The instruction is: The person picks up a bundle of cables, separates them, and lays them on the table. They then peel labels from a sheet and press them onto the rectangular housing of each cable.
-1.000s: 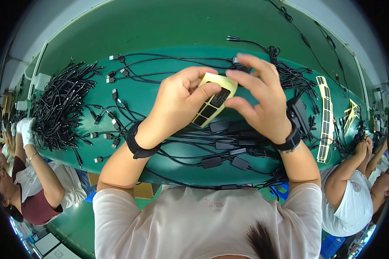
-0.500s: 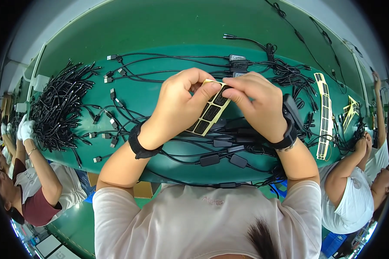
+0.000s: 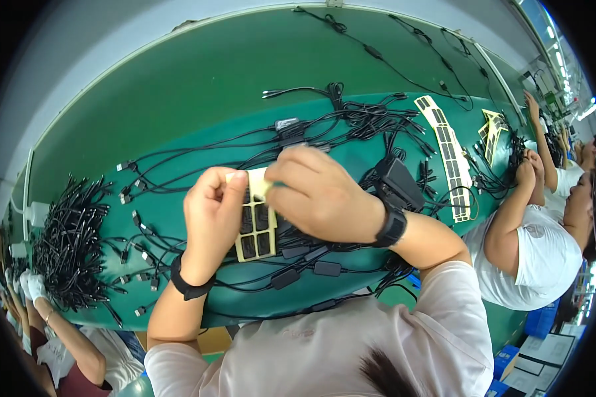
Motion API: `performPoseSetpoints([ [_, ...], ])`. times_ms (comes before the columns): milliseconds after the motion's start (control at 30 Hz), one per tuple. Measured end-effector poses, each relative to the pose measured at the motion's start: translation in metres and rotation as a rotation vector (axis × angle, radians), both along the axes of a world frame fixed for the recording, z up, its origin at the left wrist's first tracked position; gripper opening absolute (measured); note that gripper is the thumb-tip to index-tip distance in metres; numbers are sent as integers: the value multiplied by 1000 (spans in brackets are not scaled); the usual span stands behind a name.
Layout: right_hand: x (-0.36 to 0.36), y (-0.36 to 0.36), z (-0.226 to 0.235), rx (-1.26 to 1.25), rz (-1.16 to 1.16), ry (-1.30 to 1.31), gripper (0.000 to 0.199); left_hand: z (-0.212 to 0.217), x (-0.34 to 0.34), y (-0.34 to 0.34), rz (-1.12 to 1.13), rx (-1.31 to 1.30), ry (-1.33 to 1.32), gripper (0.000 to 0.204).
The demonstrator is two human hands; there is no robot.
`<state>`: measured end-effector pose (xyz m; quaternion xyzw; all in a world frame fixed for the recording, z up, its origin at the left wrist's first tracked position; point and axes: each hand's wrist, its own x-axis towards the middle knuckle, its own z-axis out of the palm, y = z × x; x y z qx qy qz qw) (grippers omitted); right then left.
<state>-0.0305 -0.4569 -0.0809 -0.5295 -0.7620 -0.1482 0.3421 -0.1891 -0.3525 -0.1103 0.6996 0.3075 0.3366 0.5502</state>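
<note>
My left hand (image 3: 210,221) and my right hand (image 3: 314,194) together hold a pale yellow backing sheet (image 3: 255,231) carrying black rectangular labels, just above the green table (image 3: 198,99). The left hand pinches the sheet's left edge. The right hand's fingers pinch its top end, where the sheet bends. Both wrists wear black bands. Black cables with small inline boxes (image 3: 298,271) lie on the table right below the hands.
A thick pile of black cables (image 3: 69,245) lies at the left. More label sheets (image 3: 447,152) and a black box (image 3: 398,183) lie at the right. A person in white (image 3: 530,245) works on my right, another person's gloved hand (image 3: 30,288) on my left.
The view has swung left, so the hands sit lower in the picture. The right hand's fingers have shifted on the sheet's top end, and the sheet now hangs lower.
</note>
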Motion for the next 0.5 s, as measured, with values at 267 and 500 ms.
performPoseSetpoints([
  [267,205,93,13,-235,-539,379,64,32,-10,26,-61,-152,-245,12],
  [500,360,227,-82,-230,-911,166,99,50,-22,22,-161,-418,-180,17],
])
